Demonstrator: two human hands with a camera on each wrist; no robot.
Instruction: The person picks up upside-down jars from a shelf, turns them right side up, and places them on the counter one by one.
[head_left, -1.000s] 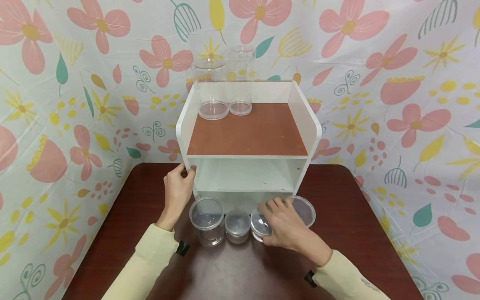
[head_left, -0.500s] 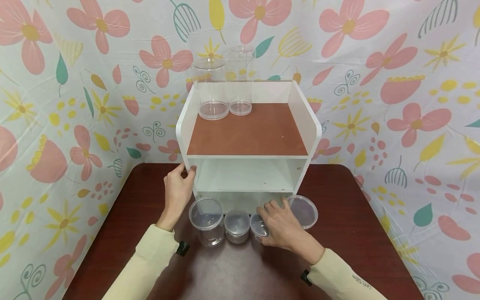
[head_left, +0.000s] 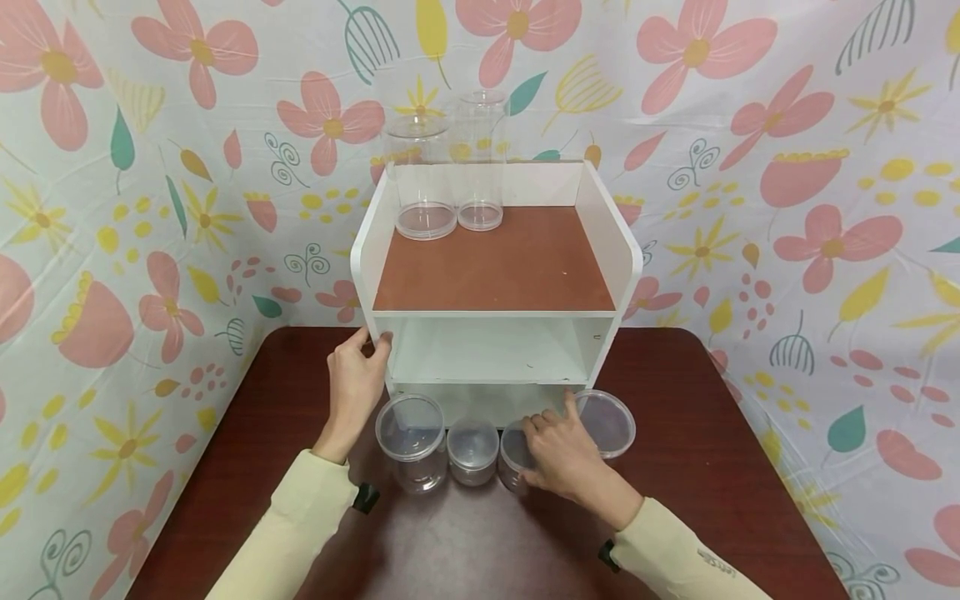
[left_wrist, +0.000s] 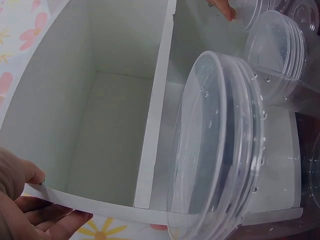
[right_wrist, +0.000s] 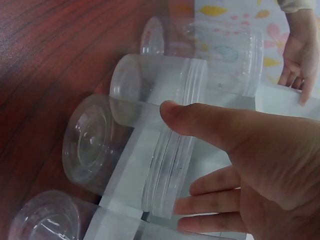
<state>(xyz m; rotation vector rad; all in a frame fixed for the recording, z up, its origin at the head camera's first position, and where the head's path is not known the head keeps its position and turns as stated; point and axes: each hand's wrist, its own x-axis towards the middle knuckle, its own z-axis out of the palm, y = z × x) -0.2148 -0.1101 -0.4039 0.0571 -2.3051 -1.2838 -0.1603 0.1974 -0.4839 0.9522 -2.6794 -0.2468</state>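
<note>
At the front left edge of a white shelf unit [head_left: 491, 314], my left hand [head_left: 356, 379] pinches the side panel between thumb and fingers. Four becomes several: a row of clear lidded jars stands on the table before the unit. My right hand [head_left: 566, 454] is at the third jar from the left [right_wrist: 127, 150], its thumb at the lid's edge and its fingers loosely extended past the lid in the right wrist view. To that hand's right is a wider jar [head_left: 606, 423], partly hidden by it. A small jar [head_left: 473, 450] and a large jar [head_left: 410, 429] stand to its left.
Two tall clear jars [head_left: 425, 218] stand at the back left of the unit's brown top. Below the top is a white compartment [head_left: 487, 350]. The unit rests on a dark red table [head_left: 720, 483] before a flowered cloth [head_left: 750, 192].
The jar under my right hand has settled level beside the small jar. My right fingers have loosened, with the index finger straighter. My left hand has stayed at the panel.
</note>
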